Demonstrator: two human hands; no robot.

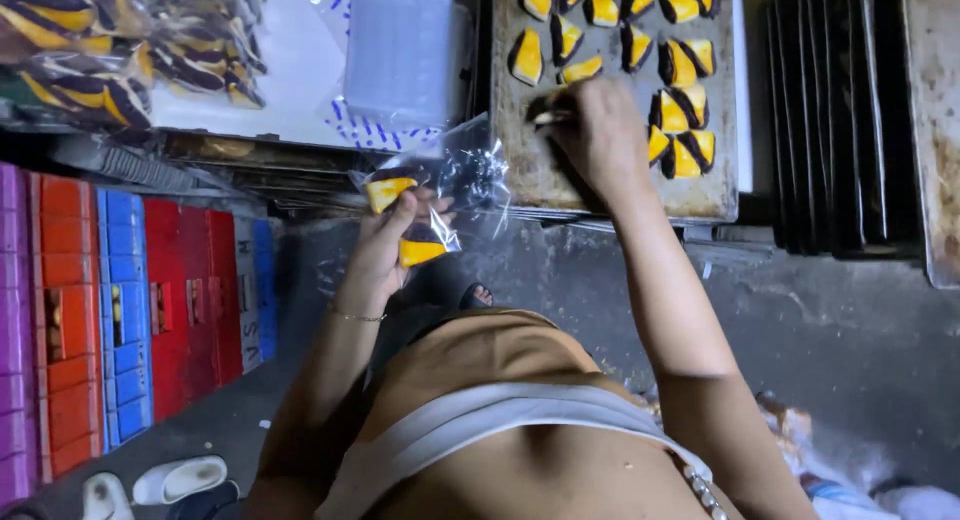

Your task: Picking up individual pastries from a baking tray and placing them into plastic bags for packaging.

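Down at the bench, the left hand (pixel 385 245) is closed around a crinkled clear plastic bag (pixel 455 175), its fingers pinching the film with two yellow-and-dark triangular pastry pieces (pixel 388 193) already inside; one sits near the fingertips, the other lower by the palm. A thin bracelet circles that wrist. The right hand (pixel 600 135) reaches onto a worn, browned metal baking tray (pixel 530 170), fingers drawn together on a dark-edged pastry piece (pixel 548 110) at the tray's near-left part. More yellow wedges with dark crusts (pixel 680 65) lie scattered across the far and right portions of the tray, some touching one another. Left of the tray lies a stack of flat clear bags with blue print (pixel 400 55), and farther left, filled bags of the same striped pastries (pixel 100 50) are heaped. A row of dark stacked trays (pixel 830 120) stands upright to the right. Below the bench, red, blue and purple plastic crates (pixel 130 300) stand side by side on the grey floor.
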